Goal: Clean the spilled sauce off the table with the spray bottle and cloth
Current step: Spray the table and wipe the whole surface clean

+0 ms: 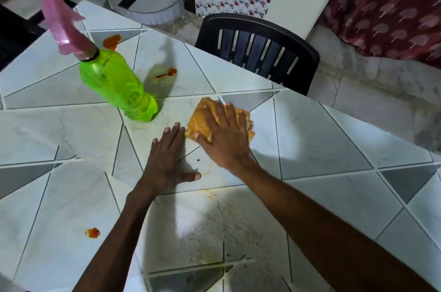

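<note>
Cloth (202, 117): orange-yellow, crumpled into a wad, mid table (334, 148), pressed down under right hand (226, 134), fingers spread flat on top. Left hand (167, 158) flat on the tiles just beside it, holding nothing. Green spray bottle (117, 84) with pink nozzle, standing behind both hands. Red sauce blob (93, 232) near left, two more past the bottle.
</note>
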{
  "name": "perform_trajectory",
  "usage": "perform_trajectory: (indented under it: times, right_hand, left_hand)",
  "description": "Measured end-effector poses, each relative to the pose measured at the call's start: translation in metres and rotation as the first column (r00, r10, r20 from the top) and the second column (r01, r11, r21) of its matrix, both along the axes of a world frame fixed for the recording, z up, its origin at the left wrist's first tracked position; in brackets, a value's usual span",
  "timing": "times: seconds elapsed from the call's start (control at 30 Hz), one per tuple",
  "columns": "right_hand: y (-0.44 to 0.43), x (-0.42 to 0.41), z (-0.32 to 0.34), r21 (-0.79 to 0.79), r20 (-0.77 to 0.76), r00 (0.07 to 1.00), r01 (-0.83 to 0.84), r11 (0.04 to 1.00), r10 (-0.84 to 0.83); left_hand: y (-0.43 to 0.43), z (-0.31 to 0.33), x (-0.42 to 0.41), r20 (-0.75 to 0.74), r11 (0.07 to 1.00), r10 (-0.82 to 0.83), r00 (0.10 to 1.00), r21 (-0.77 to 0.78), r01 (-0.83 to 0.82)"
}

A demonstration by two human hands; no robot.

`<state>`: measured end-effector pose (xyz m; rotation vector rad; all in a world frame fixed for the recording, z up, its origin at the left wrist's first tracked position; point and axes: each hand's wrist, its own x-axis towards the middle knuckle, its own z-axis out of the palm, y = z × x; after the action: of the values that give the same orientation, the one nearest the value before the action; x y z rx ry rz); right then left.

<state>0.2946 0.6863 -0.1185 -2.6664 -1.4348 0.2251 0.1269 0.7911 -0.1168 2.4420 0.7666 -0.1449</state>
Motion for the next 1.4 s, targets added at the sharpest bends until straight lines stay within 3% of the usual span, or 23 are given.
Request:
perform_trajectory:
  times: [0.1, 0.2, 0.3, 0.37, 0.43, 0.53, 0.63, 0.73, 0.83, 0.93, 1.0, 1.1, 1.2, 1.4]
  right_hand:
    - [-0.062, -0.028, 0.005, -0.007, -0.004, 0.989, -0.148, 0.989, 0.148]
    - [-0.131, -0.009, 0.001, -0.026, 0.007, 0.983, -0.181, 0.983, 0.181]
    - [-0.145, 0.034, -0.004, -0.053, 0.058, 0.998, 0.015, 0.998, -0.012]
    - [-0.111, 0.048, -0.006, -0.051, 0.056, 0.974, 0.221, 0.974, -0.218]
    - [-0.067, 0.034, -0.007, -0.032, 0.005, 0.952, 0.305, 0.952, -0.305]
    - [-0.045, -0.021, -0.005, -0.022, -0.001, 0.997, 0.072, 0.997, -0.072]
    - [-0.101, -0.056, 0.005, -0.017, -0.013, 0.982, -0.186, 0.982, 0.186]
    - [-0.185, -0.049, 0.005, -0.005, -0.010, 0.966, -0.259, 0.966, 0.259]
    - [-0.224, -0.012, 0.000, -0.017, 0.034, 0.989, -0.145, 0.989, 0.145]
    - [-0.184, 0.022, -0.004, -0.019, 0.029, 0.982, 0.185, 0.982, -0.185]
    - [-0.153, 0.031, -0.004, -0.023, -0.023, 0.954, 0.299, 0.954, -0.300]
    - [-0.160, 0.020, -0.004, -0.006, -0.021, 0.967, 0.254, 0.967, -0.255]
    - [-0.223, -0.019, -0.003, 0.035, -0.010, 0.987, 0.163, 0.986, -0.163]
    - [-0.347, -0.056, -0.004, -0.001, 0.019, 0.976, 0.215, 0.977, -0.215]
  left_hand:
    - [0.004, 0.001, -0.004, -0.005, 0.998, -0.053, 0.999, -0.028, 0.052]
    - [0.005, 0.002, -0.004, -0.017, 0.997, -0.072, 0.997, -0.044, 0.071]
    - [0.004, 0.003, -0.004, -0.027, 0.998, -0.054, 0.998, -0.040, 0.053]
    - [0.003, 0.003, -0.001, -0.039, 0.999, -0.050, 0.998, -0.007, 0.050]
    - [0.000, 0.004, 0.000, -0.042, 0.999, -0.043, 0.998, 0.031, 0.044]
    - [0.000, 0.010, -0.002, -0.049, 0.999, -0.042, 0.998, 0.017, 0.043]
    - [0.002, 0.014, -0.012, -0.044, 0.993, -0.113, 0.993, -0.018, 0.113]
    - [-0.004, 0.015, -0.023, -0.046, 0.986, -0.164, 0.985, 0.011, 0.165]
    - [-0.022, 0.013, -0.022, -0.037, 0.978, -0.194, 0.980, 0.068, 0.196]
    - [-0.038, 0.010, -0.014, 0.033, 0.976, -0.202, 0.979, 0.092, 0.198]
    - [-0.049, 0.009, -0.002, 0.077, 0.971, -0.220, 0.973, 0.115, 0.210]
    - [-0.068, 0.014, 0.022, 0.108, 0.960, -0.254, 0.961, 0.148, 0.237]
    - [-0.090, 0.016, 0.047, 0.110, 0.942, -0.316, 0.942, 0.154, 0.298]
    - [-0.124, 0.009, 0.075, 0.014, 0.924, -0.368, 0.930, 0.118, 0.364]
